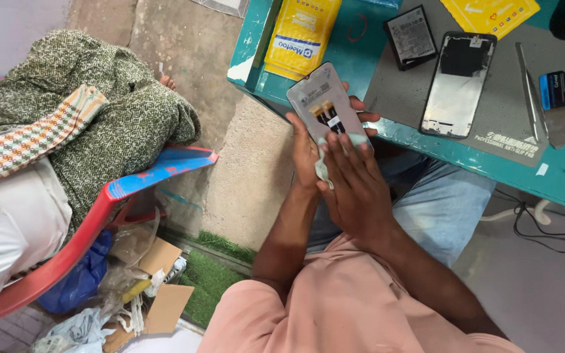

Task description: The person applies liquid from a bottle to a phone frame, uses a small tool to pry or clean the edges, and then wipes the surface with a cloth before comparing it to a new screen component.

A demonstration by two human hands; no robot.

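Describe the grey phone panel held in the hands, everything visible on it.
The phone panel is a flat, rounded-corner rectangle, grey and metallic-looking on the side facing up, with a small dark patch with orange strips near its middle. It is tilted, its top end toward the teal table edge, held above the lap. The left hand supports it from beneath, fingertips showing at its right edge. The right hand presses a pale cloth against its lower end.
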